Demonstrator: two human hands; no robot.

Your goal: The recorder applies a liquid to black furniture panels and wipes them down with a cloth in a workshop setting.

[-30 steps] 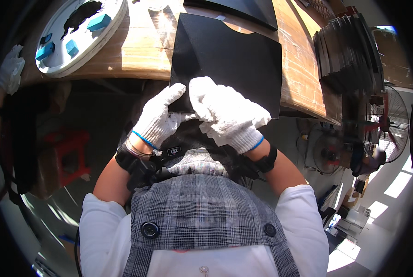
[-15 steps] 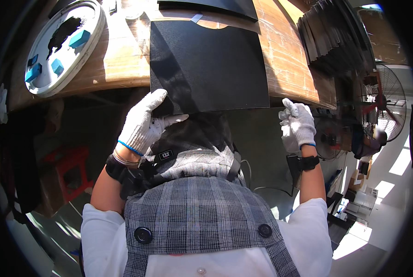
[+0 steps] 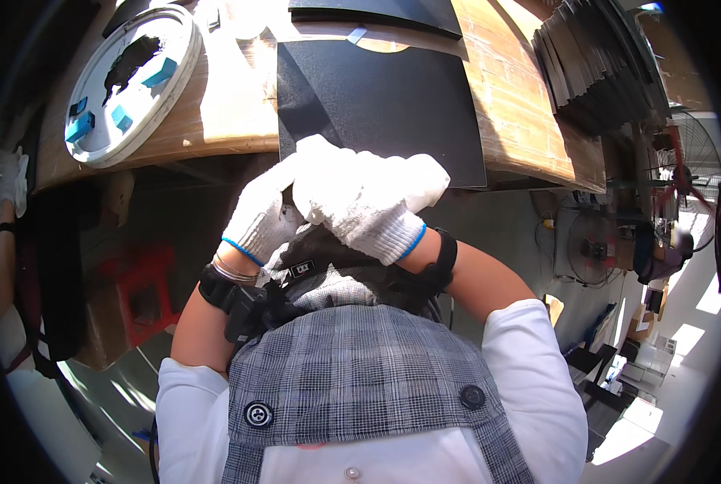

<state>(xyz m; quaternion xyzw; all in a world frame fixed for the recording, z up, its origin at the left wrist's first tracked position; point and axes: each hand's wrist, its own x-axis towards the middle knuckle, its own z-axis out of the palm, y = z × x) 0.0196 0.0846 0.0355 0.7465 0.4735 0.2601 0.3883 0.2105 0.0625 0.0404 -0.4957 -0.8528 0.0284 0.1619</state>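
Sunlit wooden desk fills the space ahead of the hands, with a grey floor below. Both hands wear white knitted gloves with blue cuffs and are together at the near edge of a black panel, which lies on the desk just beyond them, its far edge cut by 1 curved notch. From above, the right hand overlaps the fingers of the left hand; it is curled round a white cloth that juts out on its outer side. Glare hides whether the left hand grips the panel. Farther beyond lies a 2nd black panel. Left of the hands sits a round white lid bearing a dark smear and 3 blue blocks. Well right of them stands a stack of black boards, and nearer, 1 fan. Down to their left is a red stool.
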